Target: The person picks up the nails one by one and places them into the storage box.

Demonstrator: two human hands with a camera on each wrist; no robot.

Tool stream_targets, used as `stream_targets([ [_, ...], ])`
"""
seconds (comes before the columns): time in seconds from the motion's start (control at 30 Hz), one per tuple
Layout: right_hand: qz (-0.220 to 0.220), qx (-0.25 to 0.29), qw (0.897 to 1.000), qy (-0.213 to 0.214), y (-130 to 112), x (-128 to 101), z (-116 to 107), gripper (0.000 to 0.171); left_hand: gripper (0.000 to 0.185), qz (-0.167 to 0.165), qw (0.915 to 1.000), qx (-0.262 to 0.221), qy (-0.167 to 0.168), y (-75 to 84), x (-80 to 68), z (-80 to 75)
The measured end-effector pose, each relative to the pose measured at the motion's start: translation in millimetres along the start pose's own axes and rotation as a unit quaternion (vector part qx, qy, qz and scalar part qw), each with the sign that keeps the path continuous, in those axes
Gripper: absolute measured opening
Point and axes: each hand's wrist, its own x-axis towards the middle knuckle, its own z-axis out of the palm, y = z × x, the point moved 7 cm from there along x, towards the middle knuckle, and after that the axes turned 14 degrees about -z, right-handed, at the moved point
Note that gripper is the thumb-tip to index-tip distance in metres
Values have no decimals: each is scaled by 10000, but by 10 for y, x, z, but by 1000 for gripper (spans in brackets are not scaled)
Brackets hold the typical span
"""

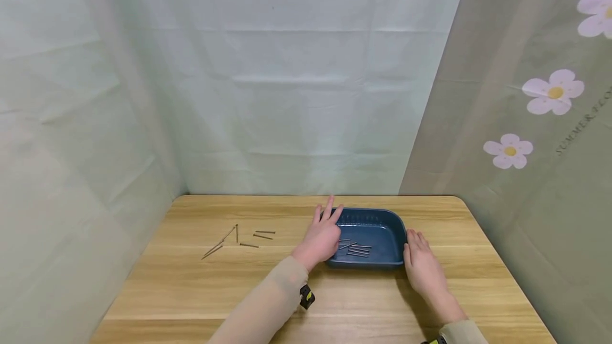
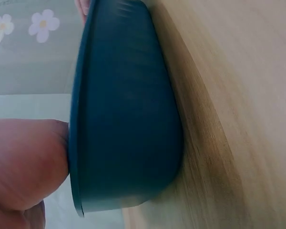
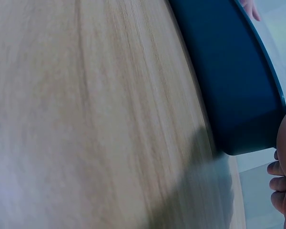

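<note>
A dark blue rectangular tray (image 1: 382, 227) stands on the table, several nails (image 1: 358, 250) lying in its left part. My left hand (image 1: 323, 238) is over the tray's left rim, three fingers spread and pointing away. The index finger bends down toward the tray; its tip and whatever it may pinch are hidden in the head view. In the left wrist view the thumb (image 2: 28, 162) shows beside the tray's rim (image 2: 76, 143). Against the tray's right side rests my right hand (image 1: 425, 267), fingers fairly straight. In the right wrist view it touches the tray's corner (image 3: 248, 129).
Several loose nails (image 1: 255, 235) lie on the wooden table (image 1: 191, 291), left of the tray. A few more nails (image 1: 212, 249) lie further left. Pale curtains (image 1: 306, 94) hang behind and at both sides, with printed flowers (image 1: 554, 92) on the right.
</note>
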Motion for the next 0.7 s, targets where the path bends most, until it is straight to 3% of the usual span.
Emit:
stream_targets([
  [0.37,63,9,10000,-74,8,10,-10,50,29,-358,9972,642,-169,44,99,88],
  [0.7,84,-1,10000,-37,-8,0,-17,50,28,-455,9957,748,-293,59,82,98],
])
